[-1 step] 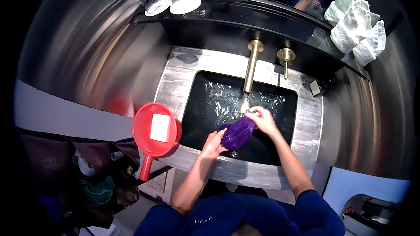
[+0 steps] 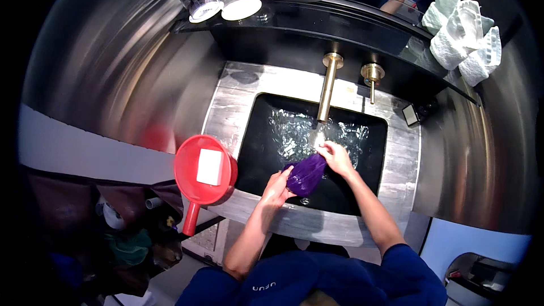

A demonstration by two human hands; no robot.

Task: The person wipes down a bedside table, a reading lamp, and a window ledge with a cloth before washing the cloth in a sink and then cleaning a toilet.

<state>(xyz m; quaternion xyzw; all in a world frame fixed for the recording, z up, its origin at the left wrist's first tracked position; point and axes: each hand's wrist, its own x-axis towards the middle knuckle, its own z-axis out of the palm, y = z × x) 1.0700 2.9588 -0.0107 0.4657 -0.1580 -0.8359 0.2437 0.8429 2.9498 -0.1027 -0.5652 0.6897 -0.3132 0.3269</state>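
Both your hands are in the black sink (image 2: 266, 136). Left hand (image 2: 277, 188) has a grip clenched on the 7 o'clock end of the purple cloth (image 2: 306, 174); right hand (image 2: 335, 157) pinches its 1 o'clock end. The cloth sits low in the basin, just under the stream from the brass faucet (image 2: 327, 88), which stands at 12 o'clock from it.

Risks, as I read them:
- Water hitting a bunched cloth likely sprays onto the grey surface (image 2: 226, 113) and your sleeves.
- Wet fabric is slippery; a loose right pinch could drop that end toward the drain.
- The red pan (image 2: 204, 170) with the white block (image 2: 209, 166) overhangs the surface edge at 9 o'clock from your left elbow. A swing of that elbow could knock it off.
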